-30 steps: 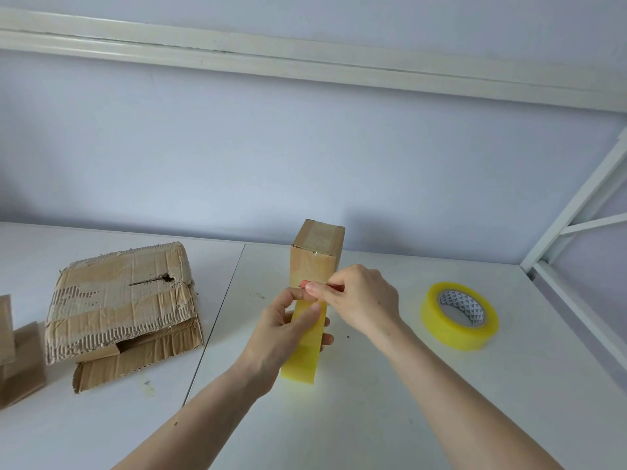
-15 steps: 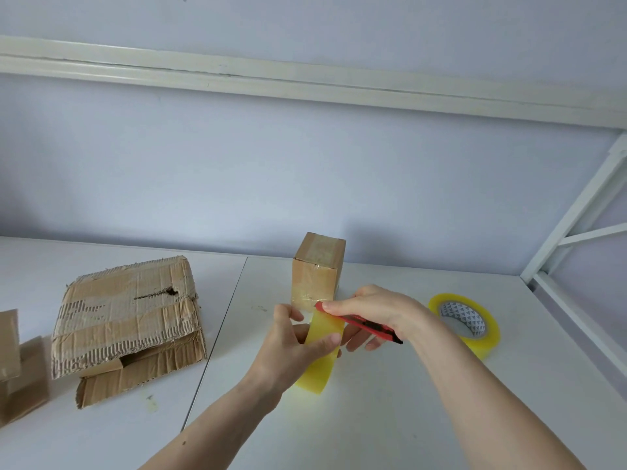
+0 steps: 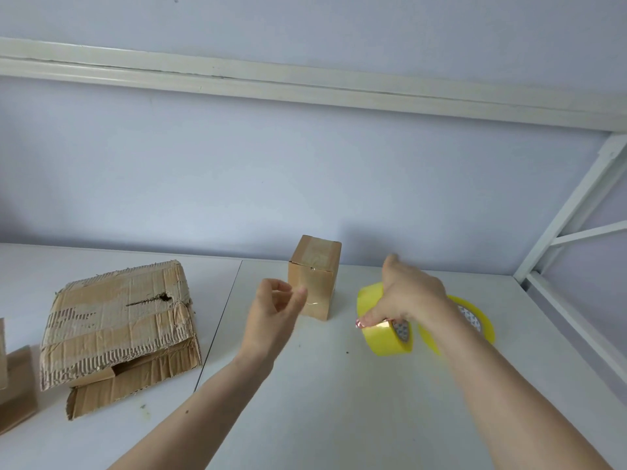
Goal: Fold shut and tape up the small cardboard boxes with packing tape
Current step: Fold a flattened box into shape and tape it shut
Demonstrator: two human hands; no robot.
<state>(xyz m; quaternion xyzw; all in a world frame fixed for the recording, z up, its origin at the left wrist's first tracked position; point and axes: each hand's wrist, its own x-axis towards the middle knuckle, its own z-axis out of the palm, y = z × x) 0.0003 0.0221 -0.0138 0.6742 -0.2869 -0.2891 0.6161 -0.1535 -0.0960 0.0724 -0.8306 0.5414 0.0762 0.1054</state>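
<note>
A small brown cardboard box stands upright on the white table, flaps closed, with clear tape shining on its top and front. My left hand hovers just left of the box with loosely curled fingers and holds nothing. Right of the box, my right hand grips a yellow tape roll from above, and the roll stands on its edge on the table. A small red tip, apparently the cutter, pokes out under the fingers. Behind my right wrist a second yellow tape roll lies flat.
A torn, flattened corrugated carton lies at the left, with more cardboard pieces at the left edge. A white metal frame borders the table on the right. The wall runs close behind the box.
The tape roll has left my left hand and now stands on the table to the right, under my right hand. My left hand has let go. The strip no longer spans from roll to box.
</note>
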